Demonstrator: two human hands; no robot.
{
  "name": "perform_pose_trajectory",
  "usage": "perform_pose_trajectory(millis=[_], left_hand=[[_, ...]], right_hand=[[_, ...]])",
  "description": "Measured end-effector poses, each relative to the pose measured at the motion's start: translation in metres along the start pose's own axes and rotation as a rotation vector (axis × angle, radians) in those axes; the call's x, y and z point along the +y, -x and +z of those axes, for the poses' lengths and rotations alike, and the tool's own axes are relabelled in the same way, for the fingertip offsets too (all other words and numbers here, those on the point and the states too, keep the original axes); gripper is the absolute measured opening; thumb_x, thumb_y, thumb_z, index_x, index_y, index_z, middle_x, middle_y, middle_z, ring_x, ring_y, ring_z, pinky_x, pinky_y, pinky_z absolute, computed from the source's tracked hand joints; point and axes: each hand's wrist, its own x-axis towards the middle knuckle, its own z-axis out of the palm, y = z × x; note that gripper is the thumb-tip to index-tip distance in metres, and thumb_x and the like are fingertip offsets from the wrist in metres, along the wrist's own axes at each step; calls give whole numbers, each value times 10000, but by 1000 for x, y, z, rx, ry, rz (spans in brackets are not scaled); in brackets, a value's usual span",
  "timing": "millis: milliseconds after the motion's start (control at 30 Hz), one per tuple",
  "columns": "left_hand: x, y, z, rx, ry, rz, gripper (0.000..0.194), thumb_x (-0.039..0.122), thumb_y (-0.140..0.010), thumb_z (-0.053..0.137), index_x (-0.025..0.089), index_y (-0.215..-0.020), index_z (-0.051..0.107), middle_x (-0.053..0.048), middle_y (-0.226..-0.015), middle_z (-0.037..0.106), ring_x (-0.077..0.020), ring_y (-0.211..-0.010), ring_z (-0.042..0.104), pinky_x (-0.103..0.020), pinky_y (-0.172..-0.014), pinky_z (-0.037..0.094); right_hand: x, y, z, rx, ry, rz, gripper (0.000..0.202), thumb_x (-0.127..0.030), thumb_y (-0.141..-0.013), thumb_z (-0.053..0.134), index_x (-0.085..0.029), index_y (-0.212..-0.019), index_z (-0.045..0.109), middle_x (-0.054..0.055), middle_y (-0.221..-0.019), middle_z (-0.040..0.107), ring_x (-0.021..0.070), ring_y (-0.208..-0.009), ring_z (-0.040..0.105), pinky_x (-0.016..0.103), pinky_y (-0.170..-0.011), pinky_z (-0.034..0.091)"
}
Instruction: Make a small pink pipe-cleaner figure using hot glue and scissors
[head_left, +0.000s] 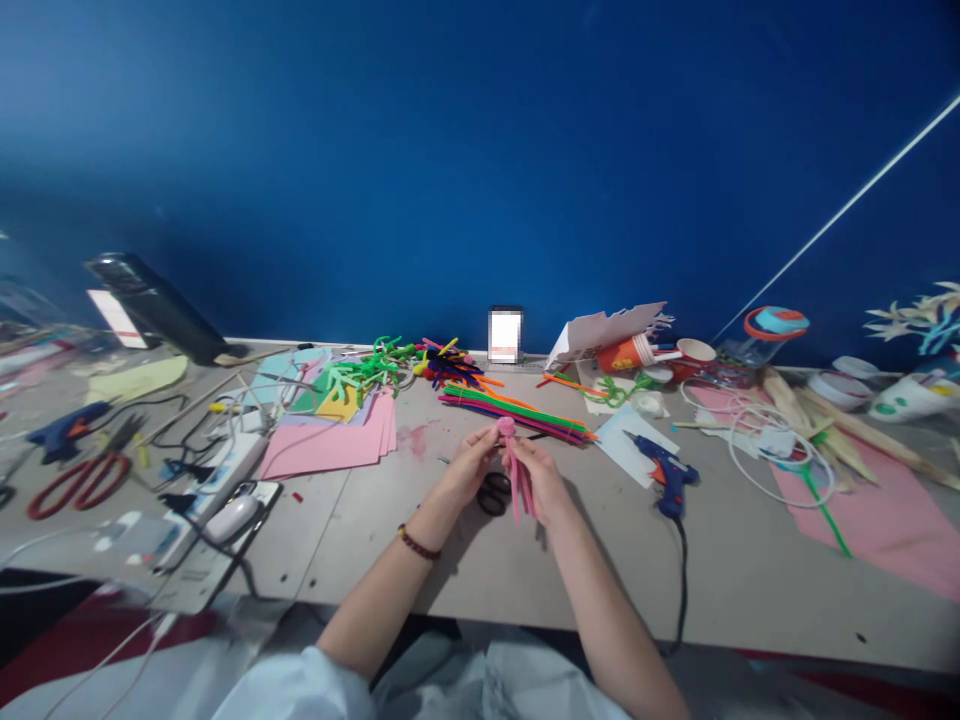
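Observation:
Pink pipe cleaners (517, 485), coiled into a small round knob at the top with loose ends hanging down, are held between my two hands above the table. My left hand (480, 462) pinches the piece just below the knob from the left. From the other side, my right hand (538, 470) closes its fingers around the hanging strands. Dark-handled scissors (495, 494) lie on the table under my hands, partly covered by them. Just beyond my fingers is a bundle of coloured pipe cleaners (517, 412) in green, red and purple.
A blue glue gun (670, 472) with its cord lies to the right, beside light blue paper (630, 445). Pink paper sheets (330, 437), a power strip (214, 490) and red-handled scissors (82, 482) are on the left. A phone (505, 335) stands against the blue wall.

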Motion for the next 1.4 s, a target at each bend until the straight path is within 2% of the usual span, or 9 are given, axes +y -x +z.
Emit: perform_pose_trajectory(millis=[100,233,500,633,733,867,967,1200,1400], left_hand=[[2,1,0,-30,-73,-52,328,339,-634,778,139,-890,735,-63,-816,710,-121,-690,608,-227,-668,459],[1,2,0,41,-133,-27,263,312,-598,801,146,-792,739,-45,-774,712,-123,-708,613,-234,-734,453],[-2,0,1,106,-133,34,259,346,-616,787,139,-759,724,-56,-820,716,-147,-786,632,-254,-782,456],[-7,0,3,123,-61,-5,309,389,-620,767,133,-774,691,-16,-621,664,-113,-537,582,-232,-548,440],[-11,0,5,96,44,-114,385,459,-594,759,140,-787,666,38,-440,544,-96,-346,444,-230,-376,317],[-13,1,6,171,158,-183,378,385,-517,811,140,-755,648,47,-465,543,-68,-361,418,-210,-369,281],[-11,2,5,155,117,-195,372,404,-563,784,137,-789,657,57,-439,505,-62,-357,390,-206,-376,271],[-3,5,10,213,-231,213,271,402,-621,766,159,-694,669,-5,-686,656,-110,-648,581,-234,-661,448],[-6,11,13,125,-600,361,220,387,-751,649,169,-723,660,-20,-683,646,-126,-647,550,-255,-659,428]], right_hand=[[1,-1,0,5,-31,53,303,-435,-642,759,-179,-720,619,-45,-531,585,83,-447,522,187,-433,406],[-1,1,3,27,4,89,354,-513,-677,708,-190,-746,581,-46,-533,584,64,-375,473,166,-343,308],[2,-1,3,-67,129,14,351,-516,-713,669,-187,-683,551,-76,-439,459,47,-363,328,188,-370,227],[9,-4,3,-58,243,-85,365,-546,-718,647,-197,-654,561,-86,-412,401,68,-374,341,212,-404,283],[14,-6,4,-53,261,-113,365,-558,-722,632,-200,-662,584,-76,-431,426,82,-393,381,222,-431,329],[18,-7,3,-44,249,-89,365,-555,-722,631,-195,-665,599,-59,-487,475,84,-429,422,221,-456,363],[17,-6,2,-25,263,-70,358,-556,-720,626,-199,-702,611,-56,-508,500,95,-449,447,233,-482,390],[4,-2,-1,160,389,-320,271,-460,-765,616,-197,-701,604,-35,-628,576,121,-585,522,243,-586,431],[0,-3,-3,212,285,-401,258,-419,-764,638,-195,-888,662,36,-851,686,166,-770,614,299,-736,494]])
